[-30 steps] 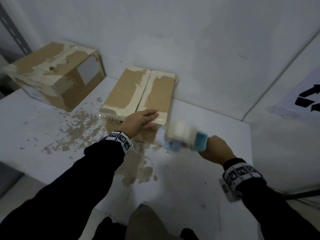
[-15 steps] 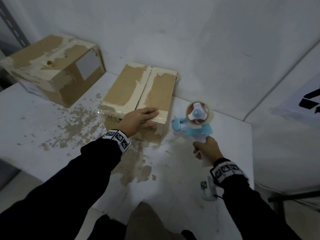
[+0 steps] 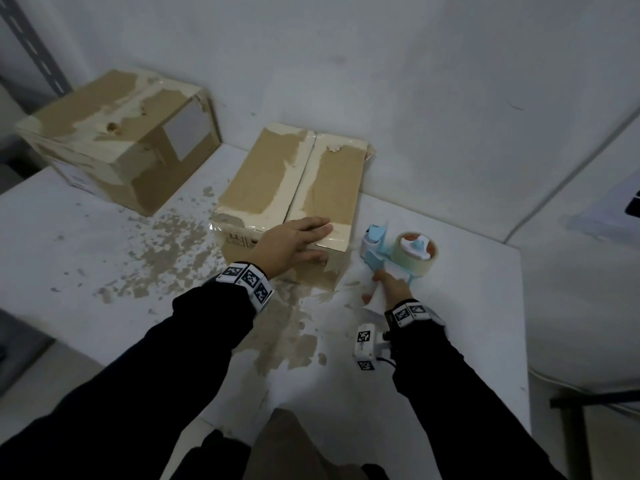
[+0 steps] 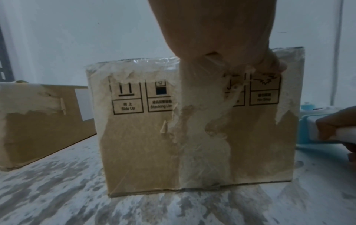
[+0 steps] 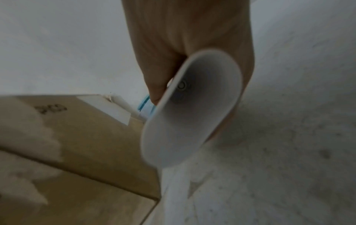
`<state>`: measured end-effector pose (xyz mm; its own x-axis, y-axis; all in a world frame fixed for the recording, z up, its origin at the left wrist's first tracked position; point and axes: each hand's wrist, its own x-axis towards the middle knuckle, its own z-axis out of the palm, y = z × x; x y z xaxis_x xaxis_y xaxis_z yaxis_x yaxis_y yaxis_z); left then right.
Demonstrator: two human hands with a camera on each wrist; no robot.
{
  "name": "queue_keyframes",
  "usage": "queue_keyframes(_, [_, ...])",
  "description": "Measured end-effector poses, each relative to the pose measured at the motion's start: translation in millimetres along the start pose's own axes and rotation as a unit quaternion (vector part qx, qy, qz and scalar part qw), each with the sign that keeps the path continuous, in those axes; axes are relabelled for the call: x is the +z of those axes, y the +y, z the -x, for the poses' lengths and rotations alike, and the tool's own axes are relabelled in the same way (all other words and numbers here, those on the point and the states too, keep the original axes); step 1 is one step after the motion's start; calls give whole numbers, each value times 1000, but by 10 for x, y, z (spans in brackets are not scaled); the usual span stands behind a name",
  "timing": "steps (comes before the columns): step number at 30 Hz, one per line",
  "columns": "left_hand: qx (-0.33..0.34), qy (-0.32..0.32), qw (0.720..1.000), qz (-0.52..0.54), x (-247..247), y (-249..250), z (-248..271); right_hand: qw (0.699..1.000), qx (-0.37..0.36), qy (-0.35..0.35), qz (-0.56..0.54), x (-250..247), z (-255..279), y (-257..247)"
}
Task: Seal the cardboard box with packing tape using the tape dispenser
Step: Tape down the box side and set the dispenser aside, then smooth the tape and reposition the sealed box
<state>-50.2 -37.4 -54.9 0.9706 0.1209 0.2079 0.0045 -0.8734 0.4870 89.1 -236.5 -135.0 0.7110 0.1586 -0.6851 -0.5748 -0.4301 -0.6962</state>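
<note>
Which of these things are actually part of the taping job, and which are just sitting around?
In the job:
- cardboard box, with the left hand flat on its near top edge
- tape dispenser beside the box, handle gripped by the right hand

Lying about:
- second box, far left on the table

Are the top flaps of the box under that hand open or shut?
Shut. Both flaps of the cardboard box lie flat and meet along the middle seam; the left hand rests on its near edge.

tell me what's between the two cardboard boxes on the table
Only bare tabletop, its white surface worn into brown flecks; nothing stands between the near box and the far box. The head view shows it.
</note>
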Motion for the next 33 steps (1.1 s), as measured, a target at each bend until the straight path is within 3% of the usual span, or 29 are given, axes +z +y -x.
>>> queue_keyframes(4, [2,-37,999,-18,-60,-13,8,976,-20,28,216,-4,-38,92])
queue_keyframes(9, [3,-115,992,53,-200,-32,-27,882,-82,121,448,-80,345,-53])
queue_keyframes(12, [26,-105,994,27,-293,-69,2,813,-197,214,504,-117,641,-277])
queue_keyframes(15, [33,-44,998,26,-408,-183,131,783,-372,253,430,-32,817,-514])
queue_keyframes(18, [7,9,1000,18,-535,-406,306,745,-548,213,317,276,997,-689])
queue_keyframes(20, [-13,31,999,-3,-625,-606,425,717,-613,142,299,598,1128,-771])
queue_keyframes(23, [-44,44,998,-10,-774,-865,606,708,-621,20,336,1111,1241,-833])
queue_keyframes(26, [-9,50,998,-44,-869,-1042,731,693,-616,-52,370,1543,1261,-817])
queue_keyframes(29, [29,36,998,-50,-901,-1198,780,691,-607,-75,385,1837,1212,-781])
queue_keyframes(33, [35,56,998,-22,-935,-1266,736,691,-585,-55,422,1946,1115,-733])
